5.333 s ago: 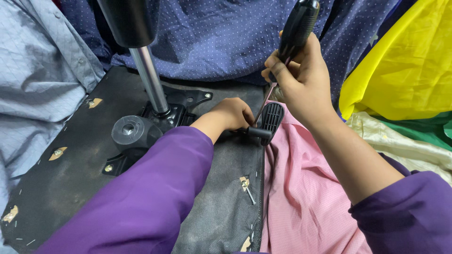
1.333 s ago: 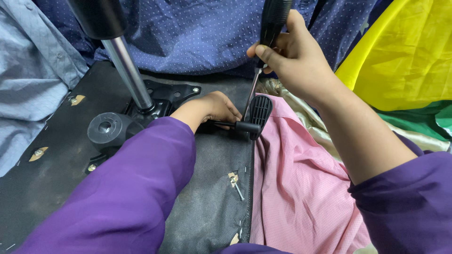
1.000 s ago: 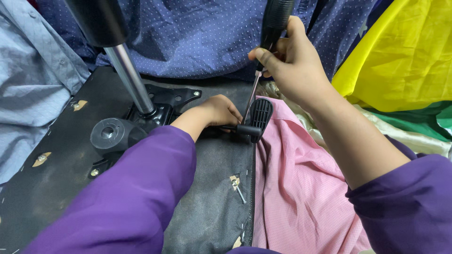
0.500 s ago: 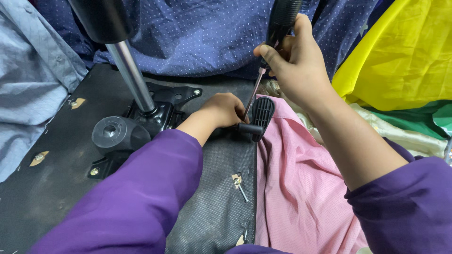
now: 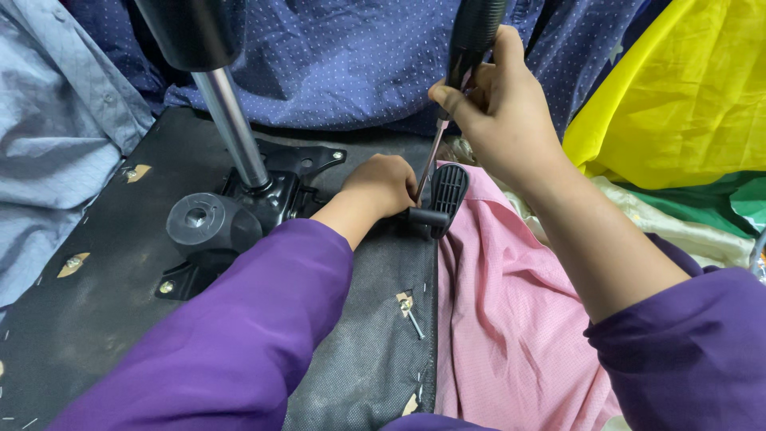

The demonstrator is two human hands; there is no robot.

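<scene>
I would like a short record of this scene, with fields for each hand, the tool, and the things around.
left hand: closed, beside the black lever paddle
right hand: grips the screwdriver
tool: upright, tip hidden near the left hand
base: black chair underside with metal post
around: loose screw, pink shirt, yellow cloth

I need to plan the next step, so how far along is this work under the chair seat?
Done: the mechanism plate with its gas cylinder sits on the seat base, and bolts show at its corners. In hand: the right hand holds a screwdriver upright, its tip down by the lever, where the left hand steadies. Left: one loose screw lies on the base, not yet driven.
</scene>
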